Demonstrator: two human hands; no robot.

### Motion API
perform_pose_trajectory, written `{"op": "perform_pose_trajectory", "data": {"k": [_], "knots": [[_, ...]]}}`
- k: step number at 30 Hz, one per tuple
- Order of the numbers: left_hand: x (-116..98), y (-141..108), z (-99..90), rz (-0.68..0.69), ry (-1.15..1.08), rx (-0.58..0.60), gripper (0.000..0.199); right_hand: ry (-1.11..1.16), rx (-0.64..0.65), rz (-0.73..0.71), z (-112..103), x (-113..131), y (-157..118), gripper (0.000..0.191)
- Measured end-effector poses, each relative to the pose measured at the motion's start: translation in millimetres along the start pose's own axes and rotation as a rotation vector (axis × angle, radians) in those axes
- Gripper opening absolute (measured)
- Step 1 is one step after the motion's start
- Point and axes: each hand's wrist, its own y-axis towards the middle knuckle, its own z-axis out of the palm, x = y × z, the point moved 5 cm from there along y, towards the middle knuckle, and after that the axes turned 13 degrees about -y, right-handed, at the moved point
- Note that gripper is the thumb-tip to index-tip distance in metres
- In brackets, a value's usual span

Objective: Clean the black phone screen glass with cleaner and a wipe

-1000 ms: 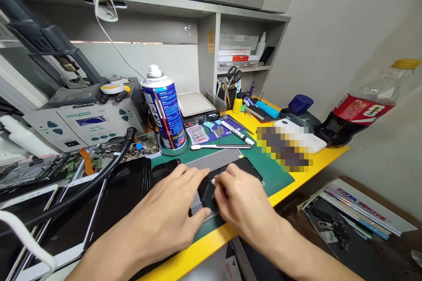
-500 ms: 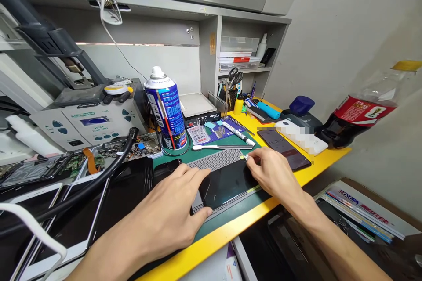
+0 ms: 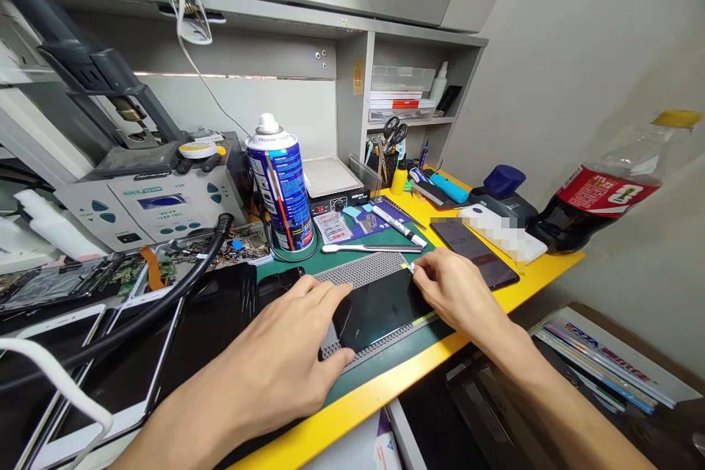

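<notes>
A glossy black phone screen [image 3: 380, 308] lies on a grey perforated mat [image 3: 366, 269] over a green work mat. My left hand [image 3: 291, 345] braces its left end, thumb at the near edge and fingers at the far edge. At the far right corner, my right hand [image 3: 457, 290] pinches a small white piece [image 3: 411, 267], too small to make out fully. Yellowish strips [image 3: 424, 319] show along the screen's right end. A dark phone with a timer [image 3: 474, 250] lies just beyond my right hand.
Behind the mat are a white-handled brush [image 3: 363, 249], a marker [image 3: 399, 225] and a blue spray can [image 3: 280, 191]. A soldering station [image 3: 159, 205], circuit boards and several black screens crowd the left. A cola bottle [image 3: 606, 191] stands right, near the yellow table edge [image 3: 385, 385].
The view has shifted very slightly. Both hands keep nearly the same places on the screen, and the small white piece at my right fingertips shows a little more.
</notes>
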Motion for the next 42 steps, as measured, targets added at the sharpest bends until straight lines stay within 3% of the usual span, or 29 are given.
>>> {"op": "perform_pose_trajectory", "data": {"k": [3, 10, 15, 20, 25, 27, 29, 34, 36, 38, 42], "knots": [[1.1, 0.3, 0.4, 0.003, -0.011, -0.004, 0.057, -0.002, 0.007, -0.016, -0.3, 0.7, 2.9, 0.026], [1.2, -1.2, 0.4, 0.01, -0.043, -0.005, 0.057, -0.009, 0.1, -0.069, -5.3, -15.1, -38.3, 0.028], [0.5, 0.3, -0.2, 0.015, -0.042, -0.006, 0.058, -0.049, 0.036, -0.084, -3.5, -8.3, -18.2, 0.024], [-0.8, 1.4, -1.7, 0.021, -0.066, -0.005, 0.057, -0.1, -0.02, -0.112, 0.4, 12.6, 2.1, 0.024], [-1.3, -0.1, -1.8, 0.027, -0.076, -0.016, 0.055, -0.121, -0.031, -0.201, 3.3, 56.4, -8.9, 0.025], [0.1, -0.5, -0.9, 0.018, -0.07, -0.02, 0.057, -0.116, -0.026, -0.226, 3.4, 63.3, -11.3, 0.025], [1.9, -0.6, 0.3, 0.003, -0.064, -0.021, 0.061, -0.112, -0.027, -0.211, 2.3, 54.4, -9.9, 0.025], [4.3, 0.9, 0.9, -0.021, -0.075, -0.019, 0.063, -0.133, -0.065, -0.08, -1.6, 4.5, 0.2, 0.022], [4.6, 1.4, 0.1, -0.037, -0.088, -0.016, 0.065, -0.137, -0.071, -0.085, -0.4, 1.5, 2.1, 0.022], [4.2, 1.4, -1.0, -0.051, -0.094, -0.014, 0.066, -0.134, -0.072, -0.114, 2.1, 12.6, 1.2, 0.022], [0.5, 0.8, -3.5, -0.047, -0.103, -0.008, 0.065, -0.11, -0.058, -0.221, 7.0, 58.8, -7.1, 0.023]]}}
